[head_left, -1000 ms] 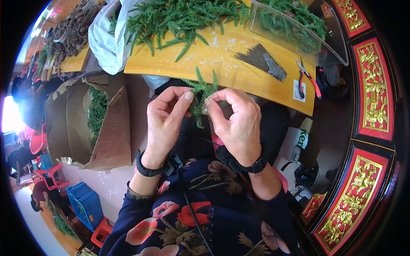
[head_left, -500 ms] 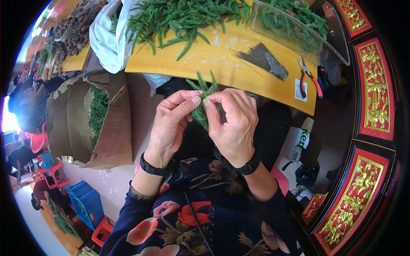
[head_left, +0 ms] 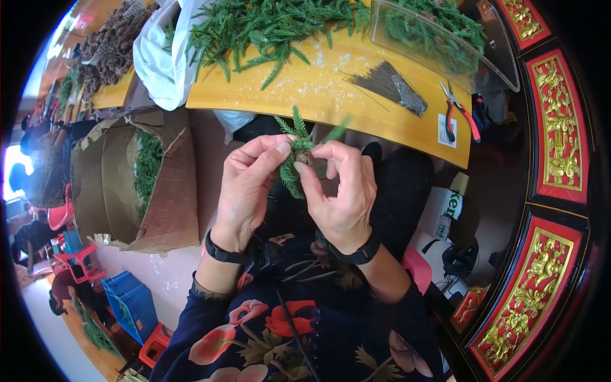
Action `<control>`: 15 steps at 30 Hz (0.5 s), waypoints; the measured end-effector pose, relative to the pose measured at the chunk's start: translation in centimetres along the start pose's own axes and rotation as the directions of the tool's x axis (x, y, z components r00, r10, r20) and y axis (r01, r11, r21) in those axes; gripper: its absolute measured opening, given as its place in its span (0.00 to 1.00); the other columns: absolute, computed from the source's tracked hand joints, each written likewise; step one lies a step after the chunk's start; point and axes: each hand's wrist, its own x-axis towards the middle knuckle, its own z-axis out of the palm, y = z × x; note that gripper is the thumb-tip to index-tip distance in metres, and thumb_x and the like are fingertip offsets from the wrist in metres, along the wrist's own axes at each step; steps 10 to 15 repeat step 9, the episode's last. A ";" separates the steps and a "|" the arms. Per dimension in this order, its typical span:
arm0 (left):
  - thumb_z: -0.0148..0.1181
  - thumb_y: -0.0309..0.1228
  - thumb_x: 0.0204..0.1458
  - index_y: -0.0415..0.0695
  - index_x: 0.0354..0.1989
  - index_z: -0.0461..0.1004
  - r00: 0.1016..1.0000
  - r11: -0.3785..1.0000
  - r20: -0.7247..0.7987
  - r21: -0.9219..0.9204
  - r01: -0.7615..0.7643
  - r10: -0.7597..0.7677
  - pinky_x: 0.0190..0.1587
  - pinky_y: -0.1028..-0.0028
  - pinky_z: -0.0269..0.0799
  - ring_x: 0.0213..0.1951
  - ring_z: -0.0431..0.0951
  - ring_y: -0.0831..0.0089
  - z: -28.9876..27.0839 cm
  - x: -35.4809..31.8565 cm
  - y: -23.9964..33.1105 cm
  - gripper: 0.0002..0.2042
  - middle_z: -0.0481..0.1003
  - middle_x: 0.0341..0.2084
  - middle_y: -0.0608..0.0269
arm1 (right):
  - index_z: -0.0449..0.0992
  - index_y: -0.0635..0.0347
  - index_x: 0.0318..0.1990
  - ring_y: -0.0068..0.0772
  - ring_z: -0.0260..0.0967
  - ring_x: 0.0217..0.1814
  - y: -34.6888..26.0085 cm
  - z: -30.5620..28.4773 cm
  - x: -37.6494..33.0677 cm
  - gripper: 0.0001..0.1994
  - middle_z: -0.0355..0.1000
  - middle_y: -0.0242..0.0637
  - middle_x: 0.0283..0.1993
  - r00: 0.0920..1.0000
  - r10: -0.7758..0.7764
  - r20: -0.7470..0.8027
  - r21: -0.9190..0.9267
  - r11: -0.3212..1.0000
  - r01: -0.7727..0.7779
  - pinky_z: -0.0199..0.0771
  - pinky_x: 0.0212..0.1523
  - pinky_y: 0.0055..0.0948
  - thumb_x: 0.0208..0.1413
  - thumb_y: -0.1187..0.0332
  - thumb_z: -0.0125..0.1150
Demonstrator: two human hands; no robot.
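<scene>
Between my two hands, just off the table's near edge, is a small bunch of green artificial pine sprigs [head_left: 295, 167] with a brownish cone-like centre [head_left: 303, 156]. My left hand [head_left: 249, 175] pinches the bunch from its left side, thumb against fingertips. On the other side my right hand [head_left: 345, 191] has its thumb and forefinger curled at the brown centre. One sprig tip [head_left: 339, 129] beyond the right fingers is blurred. Black bands circle both wrists.
On the yellow table [head_left: 280, 102] lie a pile of pine sprigs [head_left: 267, 32], a fan of thin wires [head_left: 391, 88] and red-handled pliers [head_left: 457, 113]. A clear bin [head_left: 426, 48] holds more greenery. A torn cardboard box [head_left: 168, 204] stands left; carved red-gold panels [head_left: 554, 127] line the right.
My right fingers have opened slightly and shifted down and left, uncovering the brown centre. A blurred sprig now sticks out at the bunch's right side.
</scene>
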 end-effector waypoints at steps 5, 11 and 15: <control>0.59 0.21 0.51 0.37 0.38 0.77 0.976 0.965 0.102 0.164 -0.205 0.190 0.40 0.83 0.66 0.33 0.71 0.83 -0.3 0.0 -1.6 0.06 0.73 0.30 0.69 | 0.67 0.60 0.42 0.36 0.68 0.32 -0.1 0.1 -0.5 0.20 0.72 0.32 0.34 0.998 0.005 -0.070 0.042 0.999 -0.002 0.61 0.35 0.34 0.38 0.79 0.67; 0.61 0.19 0.49 0.36 0.38 0.78 0.978 0.969 0.098 0.147 -0.199 0.186 0.42 0.83 0.64 0.34 0.70 0.82 0.2 -0.1 -2.0 0.07 0.71 0.30 0.69 | 0.65 0.62 0.46 0.25 0.62 0.26 0.5 -0.2 -1.1 0.22 0.73 0.33 0.39 0.999 0.035 -0.007 0.040 0.999 -0.035 0.67 0.31 0.25 0.43 0.79 0.68; 0.61 0.19 0.49 0.36 0.38 0.78 0.978 0.969 0.098 0.147 -0.199 0.186 0.42 0.83 0.64 0.34 0.70 0.82 0.2 -0.1 -2.0 0.07 0.71 0.30 0.69 | 0.65 0.62 0.46 0.25 0.62 0.26 0.5 -0.2 -1.1 0.22 0.73 0.33 0.39 0.999 0.035 -0.007 0.040 0.999 -0.035 0.67 0.31 0.25 0.43 0.79 0.68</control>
